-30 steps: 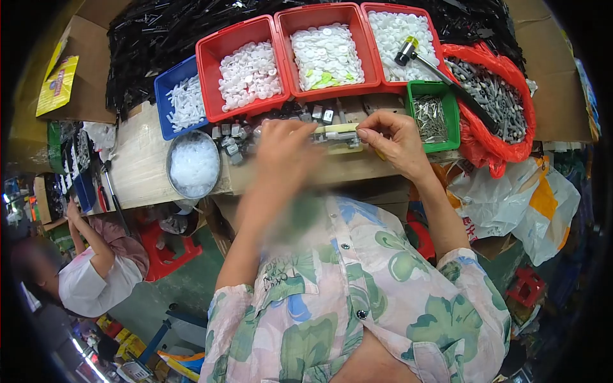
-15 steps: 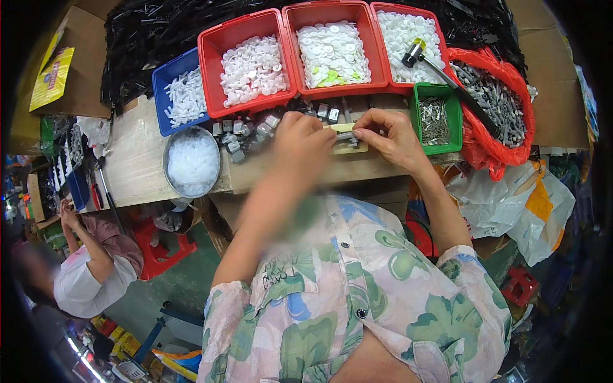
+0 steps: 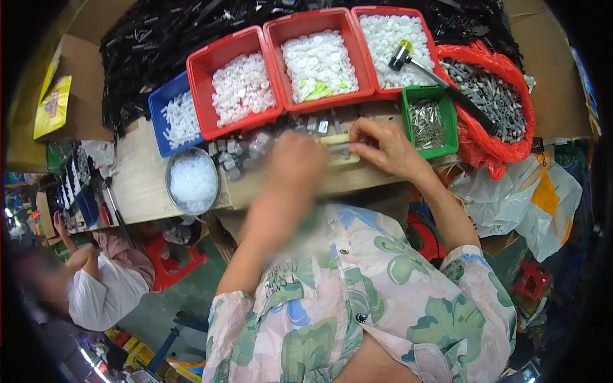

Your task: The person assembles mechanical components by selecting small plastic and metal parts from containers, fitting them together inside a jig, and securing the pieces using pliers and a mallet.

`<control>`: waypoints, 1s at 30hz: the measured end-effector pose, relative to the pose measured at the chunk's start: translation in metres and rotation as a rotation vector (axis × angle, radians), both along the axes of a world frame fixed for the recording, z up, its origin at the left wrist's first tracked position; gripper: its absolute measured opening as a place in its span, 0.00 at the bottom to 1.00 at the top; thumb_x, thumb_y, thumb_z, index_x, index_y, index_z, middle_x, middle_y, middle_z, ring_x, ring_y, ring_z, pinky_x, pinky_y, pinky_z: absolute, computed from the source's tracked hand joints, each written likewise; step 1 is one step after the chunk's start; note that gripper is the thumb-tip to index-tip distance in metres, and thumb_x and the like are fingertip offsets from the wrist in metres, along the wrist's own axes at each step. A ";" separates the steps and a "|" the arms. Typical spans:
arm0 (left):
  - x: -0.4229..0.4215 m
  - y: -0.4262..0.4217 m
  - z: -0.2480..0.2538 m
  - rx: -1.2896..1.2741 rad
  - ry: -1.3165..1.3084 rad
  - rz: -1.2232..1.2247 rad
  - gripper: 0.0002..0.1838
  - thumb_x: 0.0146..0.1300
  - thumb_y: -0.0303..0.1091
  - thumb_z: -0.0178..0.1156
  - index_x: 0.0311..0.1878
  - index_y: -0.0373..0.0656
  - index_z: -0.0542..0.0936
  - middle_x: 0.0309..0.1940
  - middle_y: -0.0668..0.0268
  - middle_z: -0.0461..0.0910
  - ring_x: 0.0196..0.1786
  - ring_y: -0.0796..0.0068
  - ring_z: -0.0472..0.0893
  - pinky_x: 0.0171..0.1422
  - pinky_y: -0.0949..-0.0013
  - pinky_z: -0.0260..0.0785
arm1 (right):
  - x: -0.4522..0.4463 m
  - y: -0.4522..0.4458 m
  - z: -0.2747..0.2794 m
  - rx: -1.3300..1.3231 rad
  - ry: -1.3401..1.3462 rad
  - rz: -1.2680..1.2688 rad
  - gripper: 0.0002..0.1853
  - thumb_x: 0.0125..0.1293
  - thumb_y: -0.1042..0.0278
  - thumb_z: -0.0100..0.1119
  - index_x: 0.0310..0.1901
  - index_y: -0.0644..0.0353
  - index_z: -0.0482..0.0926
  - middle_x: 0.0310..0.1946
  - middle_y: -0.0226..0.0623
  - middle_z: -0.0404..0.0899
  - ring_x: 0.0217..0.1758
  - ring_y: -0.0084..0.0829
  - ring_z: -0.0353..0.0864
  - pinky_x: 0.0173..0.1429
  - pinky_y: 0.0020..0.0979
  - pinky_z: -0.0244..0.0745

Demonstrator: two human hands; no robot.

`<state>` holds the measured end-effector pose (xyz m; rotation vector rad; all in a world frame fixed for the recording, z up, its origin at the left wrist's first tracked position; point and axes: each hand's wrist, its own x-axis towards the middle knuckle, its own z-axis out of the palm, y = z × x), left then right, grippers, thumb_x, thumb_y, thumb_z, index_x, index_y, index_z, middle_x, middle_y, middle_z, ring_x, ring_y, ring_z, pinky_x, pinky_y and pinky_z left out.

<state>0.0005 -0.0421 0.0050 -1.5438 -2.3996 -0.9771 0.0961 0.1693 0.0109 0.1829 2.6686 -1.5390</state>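
My left hand [image 3: 297, 165] is smeared by motion at the left end of a pale yellow block [image 3: 347, 159] near the table's front edge; its fingers cannot be made out. From the right, my right hand [image 3: 388, 148] bends over the same block. Its thumb and forefinger are pinched at the end of a small grey part [image 3: 338, 148] lying along the block. Just behind and left of my left hand lie several small grey and clear pieces [image 3: 231, 155], partly covered by that hand.
Red bins [image 3: 276, 64] of white round pieces line the back. Beside them are a blue bin [image 3: 155, 115], a green bin [image 3: 452, 127] of metal pins and a red bag [image 3: 527, 121] of grey parts. A mallet [image 3: 440, 80] lies across bin and bag. A metal bowl [image 3: 168, 185] stands left; another person [image 3: 105, 287] sits beyond.
My left hand has moved slightly down and is more blurred. My right hand stays pinched at the block's right side. The view has shifted a little; the other person's hands have come apart.
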 end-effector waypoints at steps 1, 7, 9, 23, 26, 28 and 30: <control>0.001 0.000 -0.004 0.036 0.001 0.002 0.10 0.52 0.22 0.70 0.39 0.39 0.83 0.34 0.62 0.78 0.42 0.57 0.76 0.47 0.59 0.71 | 0.001 0.001 -0.001 0.053 0.025 0.017 0.12 0.63 0.68 0.68 0.41 0.64 0.75 0.28 0.44 0.80 0.33 0.41 0.82 0.38 0.38 0.74; 0.004 0.001 0.006 -0.012 -0.006 0.021 0.10 0.52 0.22 0.70 0.39 0.39 0.84 0.35 0.62 0.78 0.43 0.57 0.76 0.47 0.59 0.71 | -0.022 0.026 0.041 0.252 0.229 0.043 0.15 0.64 0.63 0.67 0.44 0.64 0.76 0.33 0.47 0.81 0.38 0.47 0.83 0.41 0.41 0.76; 0.003 0.001 0.012 -0.024 -0.024 0.011 0.10 0.52 0.22 0.70 0.39 0.39 0.84 0.35 0.62 0.79 0.43 0.57 0.76 0.48 0.59 0.70 | -0.046 0.046 0.052 0.408 0.288 -0.025 0.12 0.66 0.65 0.64 0.44 0.65 0.79 0.34 0.48 0.81 0.39 0.49 0.83 0.44 0.44 0.77; -0.007 -0.023 0.017 0.189 -0.053 0.127 0.11 0.51 0.21 0.72 0.39 0.38 0.85 0.35 0.62 0.80 0.43 0.58 0.76 0.47 0.59 0.69 | -0.228 0.155 0.035 1.079 0.360 0.135 0.12 0.56 0.80 0.64 0.43 0.61 0.82 0.44 0.41 0.75 0.53 0.45 0.79 0.54 0.42 0.77; -0.009 -0.025 0.018 0.198 -0.079 0.128 0.11 0.51 0.21 0.72 0.39 0.39 0.85 0.36 0.62 0.80 0.43 0.59 0.76 0.47 0.59 0.69 | -0.222 0.166 0.041 1.075 0.468 0.210 0.11 0.57 0.78 0.65 0.44 0.62 0.80 0.42 0.41 0.75 0.50 0.43 0.80 0.52 0.39 0.79; -0.010 -0.025 0.018 0.203 -0.084 0.125 0.11 0.51 0.21 0.72 0.39 0.39 0.85 0.36 0.62 0.80 0.43 0.59 0.76 0.47 0.59 0.69 | -0.211 0.163 0.052 0.753 0.561 0.129 0.08 0.60 0.73 0.65 0.39 0.64 0.78 0.40 0.42 0.76 0.46 0.45 0.81 0.48 0.41 0.77; -0.013 -0.020 0.020 0.223 -0.077 0.134 0.12 0.50 0.21 0.72 0.39 0.39 0.85 0.36 0.62 0.80 0.43 0.59 0.76 0.47 0.59 0.69 | -0.196 0.158 0.066 0.609 0.555 0.068 0.11 0.64 0.67 0.67 0.41 0.66 0.77 0.36 0.41 0.78 0.39 0.37 0.83 0.44 0.35 0.77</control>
